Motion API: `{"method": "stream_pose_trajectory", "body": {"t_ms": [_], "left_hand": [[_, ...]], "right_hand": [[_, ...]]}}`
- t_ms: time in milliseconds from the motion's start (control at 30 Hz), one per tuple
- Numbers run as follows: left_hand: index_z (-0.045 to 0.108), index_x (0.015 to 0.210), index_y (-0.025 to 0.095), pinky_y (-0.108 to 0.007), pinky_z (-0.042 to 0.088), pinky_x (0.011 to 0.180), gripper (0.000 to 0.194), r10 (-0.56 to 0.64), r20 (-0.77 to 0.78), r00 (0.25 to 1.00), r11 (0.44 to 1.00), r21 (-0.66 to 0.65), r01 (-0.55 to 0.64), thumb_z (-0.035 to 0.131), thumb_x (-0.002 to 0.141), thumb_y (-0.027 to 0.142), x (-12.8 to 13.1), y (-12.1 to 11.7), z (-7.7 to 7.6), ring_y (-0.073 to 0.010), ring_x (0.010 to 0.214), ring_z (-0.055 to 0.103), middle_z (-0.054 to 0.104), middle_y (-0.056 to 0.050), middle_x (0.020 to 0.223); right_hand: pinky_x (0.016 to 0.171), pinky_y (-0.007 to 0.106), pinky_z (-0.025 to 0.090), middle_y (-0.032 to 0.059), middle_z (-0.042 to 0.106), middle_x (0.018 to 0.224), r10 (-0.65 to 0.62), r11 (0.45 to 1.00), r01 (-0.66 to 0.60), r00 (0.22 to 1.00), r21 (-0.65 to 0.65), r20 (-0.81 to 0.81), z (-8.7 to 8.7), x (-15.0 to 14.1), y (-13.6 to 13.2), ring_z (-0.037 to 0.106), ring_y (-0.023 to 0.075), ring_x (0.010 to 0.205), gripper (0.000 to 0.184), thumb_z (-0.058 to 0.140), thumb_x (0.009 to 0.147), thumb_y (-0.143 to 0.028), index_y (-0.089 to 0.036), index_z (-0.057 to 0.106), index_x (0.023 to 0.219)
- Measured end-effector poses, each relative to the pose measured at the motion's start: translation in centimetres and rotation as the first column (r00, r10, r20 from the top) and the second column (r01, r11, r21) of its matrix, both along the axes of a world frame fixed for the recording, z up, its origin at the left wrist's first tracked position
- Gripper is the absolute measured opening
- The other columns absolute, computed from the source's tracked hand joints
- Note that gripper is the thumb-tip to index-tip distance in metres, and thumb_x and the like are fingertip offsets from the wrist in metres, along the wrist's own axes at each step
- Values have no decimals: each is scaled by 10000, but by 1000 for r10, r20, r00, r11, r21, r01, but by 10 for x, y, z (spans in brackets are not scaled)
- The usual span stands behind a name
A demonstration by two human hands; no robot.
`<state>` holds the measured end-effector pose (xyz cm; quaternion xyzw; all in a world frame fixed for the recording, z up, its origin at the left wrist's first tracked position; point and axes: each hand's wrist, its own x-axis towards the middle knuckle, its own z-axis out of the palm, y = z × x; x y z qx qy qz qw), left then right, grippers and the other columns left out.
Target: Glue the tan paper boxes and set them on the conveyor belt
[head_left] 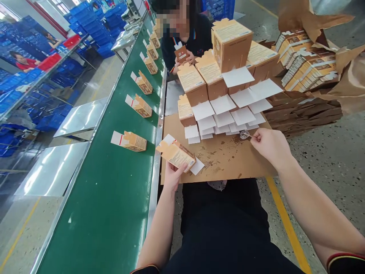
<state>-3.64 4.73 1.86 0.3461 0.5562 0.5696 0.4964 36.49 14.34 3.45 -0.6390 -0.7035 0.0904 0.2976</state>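
My left hand (174, 176) is wrapped round a tan printed carton (177, 155), tilted over the near left part of a cardboard sheet (225, 167). White flaps stick out at both ends of this carton. My right hand (264, 144) pinches a thin stick (251, 136) whose far end reaches a small clear round dish (244, 134); its tip is too small to make out. Dark wet-looking marks spot the cardboard between the hands. Behind the dish rise stacked cartons (196, 88), their white end flaps (217, 120) pointing towards me.
A green conveyor belt (114, 190) with a row of cartons (136, 141) runs along my left. Across the stack, a co-worker (182, 38) holds a small carton. Flat carton bundles (310, 68) lie in brown paper at the right. Blue crates (97, 23) fill the background.
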Motion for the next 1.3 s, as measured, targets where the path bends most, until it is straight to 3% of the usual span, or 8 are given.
{"method": "stream_pose_trajectory", "body": {"t_ms": [267,400,467,600,767,900,1033,1300], "left_hand": [[667,1266,255,-522,585,1177,832,-19,16,1000,999,-46,19,1100,594,483,4,10,4,-350,1347,743,774,-147,1392],[641,1276,252,-505,579,1184,834,-2,7,1000,999,-37,2,1101,611,459,2,8,1,-335,1349,741,766,-144,1401],[625,1292,256,-494,581,1183,844,6,-10,1000,999,-37,-6,1101,620,441,1,7,-2,-323,1342,745,758,-140,1414],[605,1305,268,-485,608,1134,853,16,-50,999,999,-48,-18,1096,629,440,2,5,-4,-308,1277,771,770,-120,1365],[579,1263,269,-463,637,1063,831,-27,-92,995,999,-44,23,1092,633,442,6,4,1,-287,1177,796,780,-99,1267],[555,1274,274,-466,640,1054,860,-27,-108,994,999,-45,22,1088,626,465,8,4,2,-296,1187,788,765,-102,1268],[532,1293,271,-462,620,1091,880,1,-206,979,1000,-21,-5,1077,630,464,14,0,-1,-312,1274,751,732,-117,1328],[495,1281,282,-449,649,946,819,98,-599,795,995,67,-72,1021,675,442,27,-25,-32,-327,1142,781,735,-113,1231]], "right_hand": [[521,327,373,44,604,546,-1,1000,1,1000,-2,24,1,-2,-1,498,163,499,419,743,988,-391,-271,564,628],[576,319,498,59,698,645,-49,998,52,996,41,-71,14,-12,-34,640,201,588,232,762,949,-295,-252,678,736],[604,315,561,51,746,718,14,999,-6,984,47,-175,14,-35,-61,688,203,621,122,727,972,-270,-243,747,855],[603,270,573,18,746,741,313,945,-327,880,23,-357,-12,-111,-111,684,158,617,188,631,1012,-201,-239,724,853],[578,270,456,-12,608,652,407,909,-415,869,35,-282,-48,-168,-129,565,141,570,250,588,960,-94,-239,582,756],[580,281,429,-8,601,657,411,909,-415,880,35,-236,-55,-162,-124,550,147,569,255,581,961,-87,-240,565,758],[620,269,505,7,671,707,325,944,-326,892,52,-315,-50,-144,-117,633,156,613,223,603,1008,-143,-240,638,811],[598,275,596,17,735,718,152,988,-154,891,29,-428,-40,-118,-130,684,166,601,192,649,1020,-269,-259,710,838]]}}
